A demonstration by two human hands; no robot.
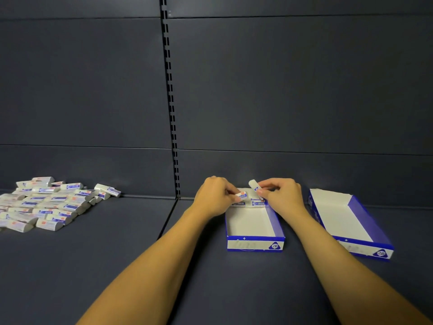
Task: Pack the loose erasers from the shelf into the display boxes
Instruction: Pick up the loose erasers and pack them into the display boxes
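A blue and white display box (255, 242) stands on the dark shelf in front of me, with a few wrapped erasers (259, 203) lined along its far end. My left hand (214, 195) pinches a white and blue eraser (241, 195) over the box's far left corner. My right hand (282, 193) holds another eraser (255, 186) tilted upward above the far end. A second display box (365, 240) lies to the right, its inside white and bare. A pile of loose erasers (46, 204) covers the shelf at the far left.
The dark shelf back panel (281, 90) rises just behind the boxes, with a slotted upright (171, 102) running down its middle. A seam (167, 219) divides the shelf board between the pile and the boxes.
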